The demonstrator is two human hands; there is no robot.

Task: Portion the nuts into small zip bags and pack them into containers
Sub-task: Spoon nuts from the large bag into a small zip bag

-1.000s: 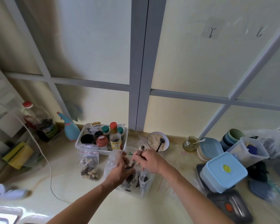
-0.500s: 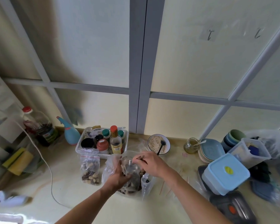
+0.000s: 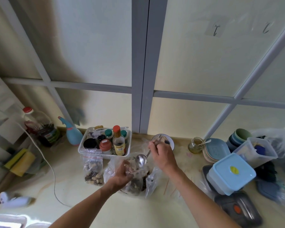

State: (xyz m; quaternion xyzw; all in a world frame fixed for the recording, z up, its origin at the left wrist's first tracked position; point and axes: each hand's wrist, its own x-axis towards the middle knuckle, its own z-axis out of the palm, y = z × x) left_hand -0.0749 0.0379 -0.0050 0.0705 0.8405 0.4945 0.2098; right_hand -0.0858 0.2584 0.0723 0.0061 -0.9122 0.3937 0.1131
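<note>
The metal spoon (image 3: 141,159) slants over the open plastic bag of nuts (image 3: 135,183), bowl low and pointing toward the left, handle rising back to the right. The right hand (image 3: 161,155) grips the handle; the left hand (image 3: 122,176) pinches the bag's rim. A filled zip bag (image 3: 93,168) stands just left, before the white basket (image 3: 82,147).

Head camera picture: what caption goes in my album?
Right hand lifts a spoon over nuts while left hand holds a plastic bag open.
</note>
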